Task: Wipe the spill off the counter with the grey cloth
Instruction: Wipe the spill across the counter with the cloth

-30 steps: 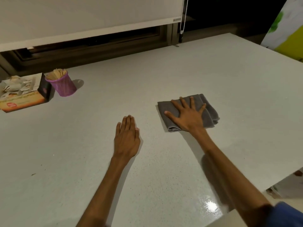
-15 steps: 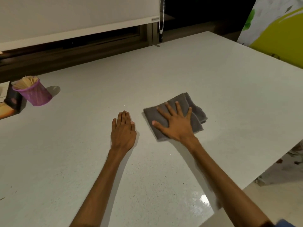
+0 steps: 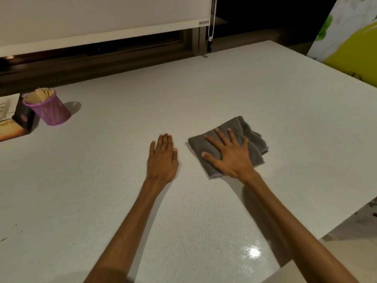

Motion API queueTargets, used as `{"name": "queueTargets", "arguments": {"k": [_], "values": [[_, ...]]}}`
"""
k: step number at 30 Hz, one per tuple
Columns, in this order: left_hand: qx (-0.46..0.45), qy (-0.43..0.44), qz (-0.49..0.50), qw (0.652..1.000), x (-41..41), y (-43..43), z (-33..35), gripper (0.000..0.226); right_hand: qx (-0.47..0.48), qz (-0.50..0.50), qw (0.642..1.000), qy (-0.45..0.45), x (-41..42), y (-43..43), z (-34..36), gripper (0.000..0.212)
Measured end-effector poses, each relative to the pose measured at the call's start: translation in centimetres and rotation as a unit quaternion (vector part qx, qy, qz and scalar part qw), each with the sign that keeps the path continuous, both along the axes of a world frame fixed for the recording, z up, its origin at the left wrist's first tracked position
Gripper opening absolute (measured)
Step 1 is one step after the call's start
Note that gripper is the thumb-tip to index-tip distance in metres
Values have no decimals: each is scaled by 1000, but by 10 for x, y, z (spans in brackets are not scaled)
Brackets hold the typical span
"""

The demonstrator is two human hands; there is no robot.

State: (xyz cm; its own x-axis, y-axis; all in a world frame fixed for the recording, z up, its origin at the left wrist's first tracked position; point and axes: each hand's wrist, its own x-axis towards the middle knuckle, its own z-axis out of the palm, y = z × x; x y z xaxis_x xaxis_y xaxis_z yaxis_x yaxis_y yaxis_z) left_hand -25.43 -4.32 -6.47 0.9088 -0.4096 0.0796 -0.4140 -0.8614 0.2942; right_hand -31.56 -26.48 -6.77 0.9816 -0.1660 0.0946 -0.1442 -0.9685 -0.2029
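Note:
The grey cloth (image 3: 253, 137) lies folded on the white speckled counter (image 3: 204, 88), right of centre. My right hand (image 3: 230, 158) presses flat on top of it with the fingers spread, covering its near half. My left hand (image 3: 163, 158) rests palm down on the bare counter just left of the cloth, fingers together, holding nothing. A narrow gap separates the left hand from the cloth's left edge. I cannot make out any spill on the surface.
A purple mesh cup of wooden sticks (image 3: 50, 109) stands at the far left beside a cardboard box (image 3: 14, 119). A blind cord (image 3: 210, 37) hangs at the back. A green and white panel (image 3: 350, 48) leans at the far right. The counter's right edge (image 3: 326, 235) drops to the floor.
My right hand has slid the cloth leftward, closer to my left hand. The left hand has stayed flat on the counter. The view has shifted a little.

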Motion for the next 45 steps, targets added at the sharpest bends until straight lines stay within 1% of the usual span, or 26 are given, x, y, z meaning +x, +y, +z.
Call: {"name": "queueTargets", "arguments": {"k": [2,5,9,12,17,20,24,26,28,30,31,33,36,38,39,40,42,43,45], "values": [[-7,2,-22,1000,-3,4,-3,53,0,-5,1000,-3,-5,-21,2,79],[1,-10,-26,1000,-4,4,-6,53,11,-50,999,10,22,-47,14,78],[-1,-12,-15,1000,-1,1,-6,53,51,-79,995,32,65,-34,23,83],[1,-8,-1,1000,0,0,-6,53,39,-50,998,32,63,-11,20,84],[17,4,13,1000,0,13,-3,53,19,-1,1000,-3,25,27,-1,82],[23,17,31,999,1,47,-5,53,15,0,1000,11,25,29,2,80],[23,30,95,995,0,107,3,56,38,-9,999,23,49,50,15,75],[27,24,156,987,-11,158,11,56,44,50,997,36,65,115,22,73],[25,39,143,989,-13,160,10,56,23,64,997,27,50,136,19,74],[28,31,147,988,-32,164,6,55,7,108,994,6,21,143,7,76],[26,24,157,987,-43,174,5,56,-4,130,992,-3,7,138,3,76],[12,13,168,986,-54,190,-1,58,-17,141,990,-10,5,113,4,75],[5,21,180,983,-54,200,0,59,-14,92,996,19,41,98,18,74],[5,28,177,984,-46,191,3,59,-2,59,998,32,61,121,25,75],[7,30,174,984,-42,184,3,58,6,59,998,35,63,138,25,75],[8,33,169,985,-40,179,4,58,7,73,997,35,59,155,23,76],[7,40,162,986,-41,174,3,57,-6,132,991,25,31,175,12,75],[5,40,161,986,-44,176,2,57,-14,160,987,11,14,177,6,74],[-1,33,165,986,-53,187,-2,58,-14,181,983,-18,-13,165,-3,72]]}}
